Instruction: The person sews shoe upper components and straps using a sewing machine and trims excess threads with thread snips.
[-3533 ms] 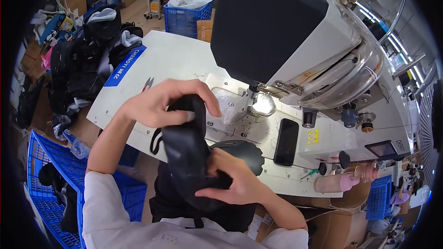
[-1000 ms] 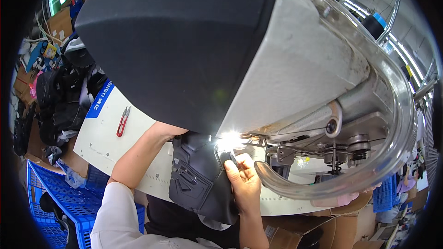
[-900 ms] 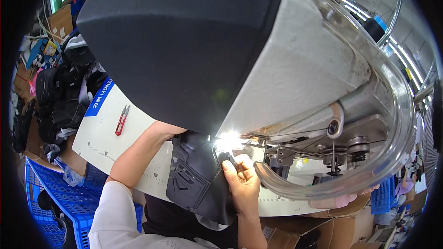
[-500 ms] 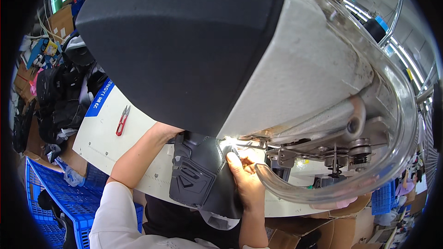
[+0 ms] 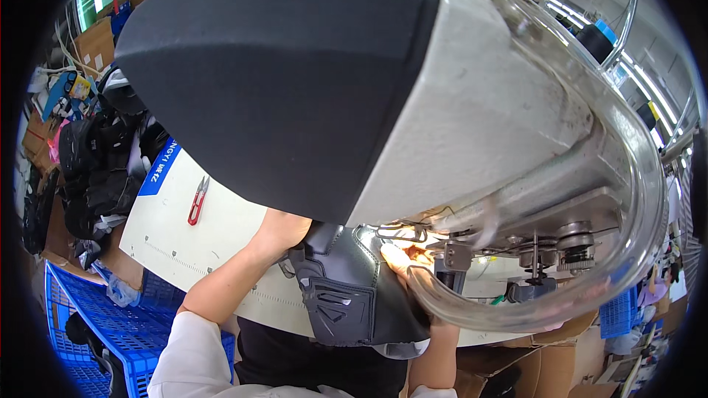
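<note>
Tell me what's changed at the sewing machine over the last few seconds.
The view has closed in under the sewing machine head, which now fills the picture. The dark shoe piece, earlier held up in both hands, now lies at the lit needle area. The left hand is partly hidden beneath the head; the right hand presses by the needle. The red snips stayed put.

- Single view: head-worn fisheye, looking down and forward from just above the hands.
- Very near the sewing machine head [image 5: 354, 81], which fills the upper frame above both hands.
- Left hand [image 5: 284, 232] and right hand [image 5: 402, 262] sit low centre, forearms entering from the lower edge.
- White bench [image 5: 221, 243] stretches left of the left hand; its edges curve toward the rim.
- No second view shares this scene.
</note>
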`<state>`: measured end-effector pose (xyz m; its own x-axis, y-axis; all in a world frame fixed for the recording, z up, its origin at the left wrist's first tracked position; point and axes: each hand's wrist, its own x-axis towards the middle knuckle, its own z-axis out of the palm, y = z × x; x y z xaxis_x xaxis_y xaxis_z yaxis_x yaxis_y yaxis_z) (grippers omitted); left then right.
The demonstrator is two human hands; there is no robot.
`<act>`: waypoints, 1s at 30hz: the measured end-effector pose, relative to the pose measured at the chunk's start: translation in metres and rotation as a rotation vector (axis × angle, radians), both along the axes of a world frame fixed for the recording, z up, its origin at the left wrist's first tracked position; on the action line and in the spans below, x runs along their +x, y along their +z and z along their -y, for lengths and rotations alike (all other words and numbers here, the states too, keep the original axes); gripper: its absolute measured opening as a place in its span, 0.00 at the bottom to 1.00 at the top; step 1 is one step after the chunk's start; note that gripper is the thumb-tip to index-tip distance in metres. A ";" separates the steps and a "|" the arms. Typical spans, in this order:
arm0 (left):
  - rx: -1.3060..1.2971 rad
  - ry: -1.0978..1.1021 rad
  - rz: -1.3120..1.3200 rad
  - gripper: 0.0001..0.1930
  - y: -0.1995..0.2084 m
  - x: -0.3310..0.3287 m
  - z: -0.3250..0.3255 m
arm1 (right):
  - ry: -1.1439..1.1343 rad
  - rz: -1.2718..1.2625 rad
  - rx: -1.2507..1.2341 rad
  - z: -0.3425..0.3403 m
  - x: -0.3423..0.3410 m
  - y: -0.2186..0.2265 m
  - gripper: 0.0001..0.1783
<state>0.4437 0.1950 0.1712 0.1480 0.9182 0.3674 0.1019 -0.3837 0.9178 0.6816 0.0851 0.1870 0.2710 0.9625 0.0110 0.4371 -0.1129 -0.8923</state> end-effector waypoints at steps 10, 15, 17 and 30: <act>-0.069 -0.016 -0.210 0.08 0.014 -0.004 -0.005 | 0.064 -0.294 -0.031 -0.001 -0.007 0.003 0.14; 0.044 0.054 -0.025 0.13 0.035 -0.010 0.021 | 0.085 -0.613 -0.083 -0.004 -0.023 0.026 0.08; 0.085 0.034 0.043 0.15 0.053 -0.015 0.040 | 0.088 -0.628 -0.071 -0.004 -0.025 0.025 0.07; -0.147 -0.422 0.017 0.30 0.058 -0.016 0.183 | -0.083 -0.524 0.054 0.001 -0.052 0.020 0.04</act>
<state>0.4273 0.0125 0.2287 0.5165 0.8212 0.2428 -0.0508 -0.2536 0.9660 0.6296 0.0843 0.2070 0.3282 0.9396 -0.0976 -0.0771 -0.0763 -0.9941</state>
